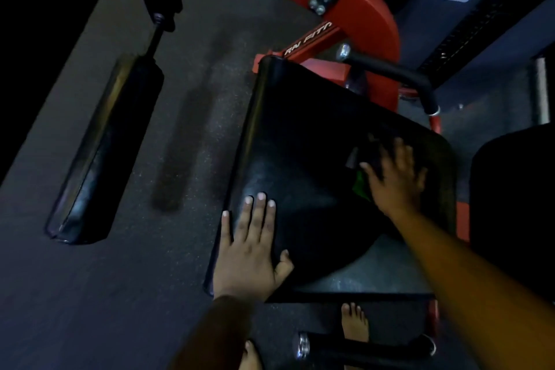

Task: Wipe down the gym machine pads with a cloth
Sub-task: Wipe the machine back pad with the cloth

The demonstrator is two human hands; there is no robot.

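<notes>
A black seat pad [300, 141] of a red gym machine fills the middle of the view. My left hand [250, 246] lies flat on its near left edge, fingers straight and spread. My right hand [393, 180] presses down on a dark cloth [357, 180] with a green patch, at the pad's right side. The fingers are spread over the cloth and blurred. Most of the cloth is hidden under the hand.
A long black roller pad [105, 153] hangs to the left over the dark rubber floor [186, 135]. The red frame [369, 18] and a black handle [399, 78] stand behind the seat. Another handle [360, 348] and my bare feet [354, 324] are below. A dark pad [516, 204] is at right.
</notes>
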